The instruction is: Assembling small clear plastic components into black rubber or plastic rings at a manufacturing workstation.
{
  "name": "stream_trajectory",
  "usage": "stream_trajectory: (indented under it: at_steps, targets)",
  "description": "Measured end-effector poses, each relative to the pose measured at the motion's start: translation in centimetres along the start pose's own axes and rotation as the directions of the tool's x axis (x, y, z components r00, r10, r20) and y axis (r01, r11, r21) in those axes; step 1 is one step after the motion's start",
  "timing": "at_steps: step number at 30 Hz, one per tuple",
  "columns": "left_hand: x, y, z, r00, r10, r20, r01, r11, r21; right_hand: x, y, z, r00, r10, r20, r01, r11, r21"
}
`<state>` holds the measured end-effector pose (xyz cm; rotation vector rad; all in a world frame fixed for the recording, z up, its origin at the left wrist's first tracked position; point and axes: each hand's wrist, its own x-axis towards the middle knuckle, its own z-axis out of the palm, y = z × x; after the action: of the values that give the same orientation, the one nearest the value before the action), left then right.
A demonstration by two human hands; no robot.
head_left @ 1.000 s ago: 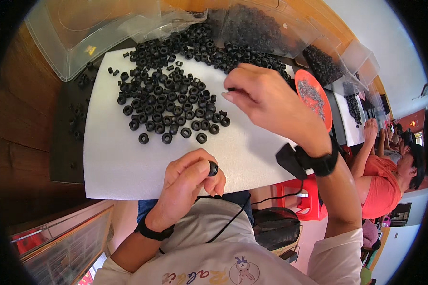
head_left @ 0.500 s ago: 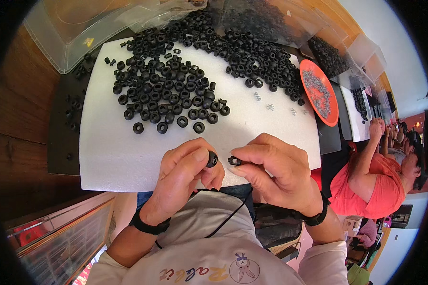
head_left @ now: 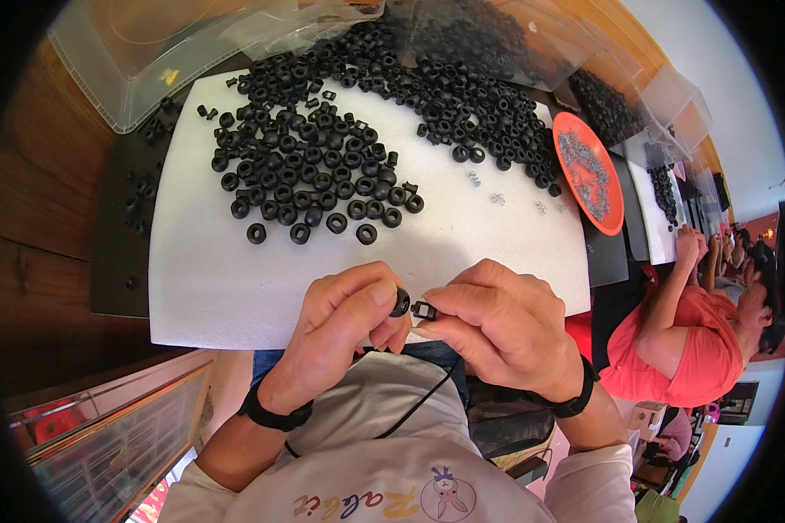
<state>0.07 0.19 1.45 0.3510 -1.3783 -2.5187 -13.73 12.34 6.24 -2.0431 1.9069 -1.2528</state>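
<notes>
My left hand is closed around a round black cord lock body, its open end turned to the right. Between thumb and forefinger my right hand pinches a small black cord lock plunger with a squarish window through it. The plunger's tip is right by the body's end; whether they touch I cannot tell. Both hands are over the near edge of a white foam sheet. Beyond them lies a spread of loose black cord lock pieces. A few small metal springs rest on the foam's right side.
An orange plate of small springs stands at the right. Clear plastic bins line the far side, some holding black parts. A dark board extends beneath the foam. To the right sits another person in a coral shirt.
My hands have come closer together, and the plunger has moved left and slightly down toward the round body. More of the plunger's window shows.
</notes>
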Motion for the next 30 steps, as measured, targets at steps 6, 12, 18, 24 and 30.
stream_trajectory:
  at_steps: [6, 12, 18, 24, 30]
  targets:
    - [-0.1, -0.1, 0.2, 1.0, -0.005, 0.007, 0.004, 0.994, 0.106, 0.0, 0.0, -0.1, 0.996, -0.09, 0.024, 0.091, 0.992, -0.085]
    - [0.1, -0.2, 0.3, 1.0, 0.025, 0.019, -0.028, 0.985, 0.173, -0.8, -0.2, 0.0, 0.998, -0.067, 0.0, 0.066, 0.984, -0.164]
    - [0.1, -0.2, 0.1, 1.0, 0.016, 0.027, -0.02, 0.987, 0.159, -1.2, 0.0, 0.2, 0.996, -0.088, -0.008, 0.085, 0.977, -0.194]
    - [0.0, 0.1, 0.4, 1.0, 0.019, 0.024, -0.024, 0.983, 0.182, -0.8, -0.5, 0.2, 0.997, -0.075, 0.016, 0.077, 0.975, -0.208]
    - [0.1, 0.0, 0.1, 0.998, 0.028, 0.062, -0.043, 0.965, 0.257, -0.7, -1.2, 0.4, 0.998, -0.058, -0.004, 0.055, 0.969, -0.24]
